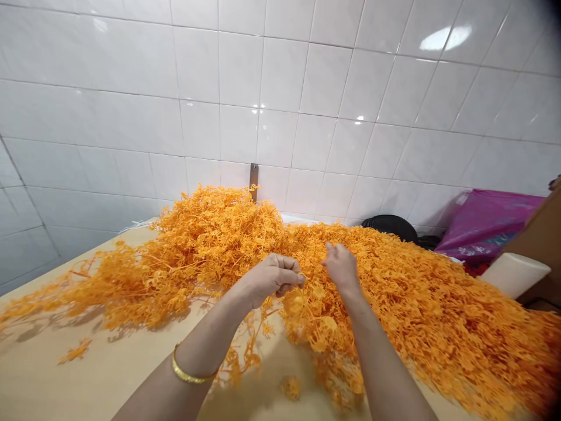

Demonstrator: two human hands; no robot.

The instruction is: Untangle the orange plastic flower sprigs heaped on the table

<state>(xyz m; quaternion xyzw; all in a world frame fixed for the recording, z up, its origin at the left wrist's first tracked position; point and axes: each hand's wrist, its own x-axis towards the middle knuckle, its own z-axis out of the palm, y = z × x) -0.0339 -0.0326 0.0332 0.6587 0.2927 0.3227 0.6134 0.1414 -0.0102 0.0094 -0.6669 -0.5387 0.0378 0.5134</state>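
the person's two hands are working above the middle of a pale table (39,380), among orange sprigs. the left hand (280,275) is curling inward, with thumb and fingers pinching a thin orange sprig (249,348) that is hanging below the palm toward the tabletop. the right hand (342,266) is hovering just beside it, in front of the right pile, with its fingers bending together; whether they are gripping anything cannot be told. a gold bangle (186,374) is circling the left forearm. a taller heap (219,234) of orange sprigs is lying to the left, trailing long stems toward the table's left edge, while a broad pile (438,304) is spreading over the right side. two loose bits are resting apart on the table, one at the far left (75,351) and one near the front (290,387). behind, a tiled wall (280,76) is rising, with a dark metal strip (254,175) standing against it. at the right, a black round thing (390,225), a purple bag (486,222), a white roll (515,275) and a brown box (543,245) are sitting beyond the pile.
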